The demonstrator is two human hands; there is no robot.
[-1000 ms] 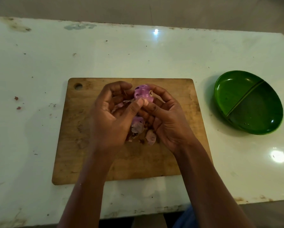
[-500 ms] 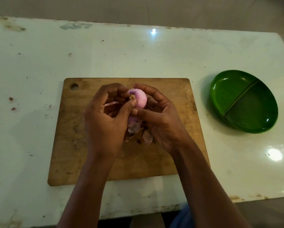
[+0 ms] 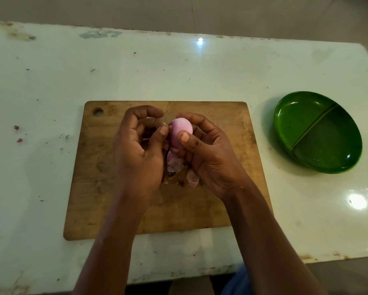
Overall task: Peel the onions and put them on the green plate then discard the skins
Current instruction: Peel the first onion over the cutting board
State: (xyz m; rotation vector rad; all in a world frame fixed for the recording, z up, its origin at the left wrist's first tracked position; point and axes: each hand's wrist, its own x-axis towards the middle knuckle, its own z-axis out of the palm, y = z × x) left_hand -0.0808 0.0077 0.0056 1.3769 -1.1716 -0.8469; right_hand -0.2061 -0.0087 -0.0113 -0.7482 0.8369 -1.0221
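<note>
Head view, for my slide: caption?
Right hand holds a pink onion, left hand picks at its tip, above skins on the board.

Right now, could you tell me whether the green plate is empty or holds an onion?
Empty: both compartments of the green plate show bare green surface, only tiny specks, no onion.

The right hand (image 3: 208, 158) grips the peeled pink onion (image 3: 179, 133), thumb across its front, above the middle of the cutting board (image 3: 97, 177). The left hand (image 3: 138, 152), fingers curled, pinches the onion's left end. Loose skins (image 3: 174, 162) lie on the board between the two hands. The board sits near the tabletop's (image 3: 178, 71) near edge. The green plate (image 3: 302, 124), divided into two compartments, rests toward the right edge, apart from the board.
</note>
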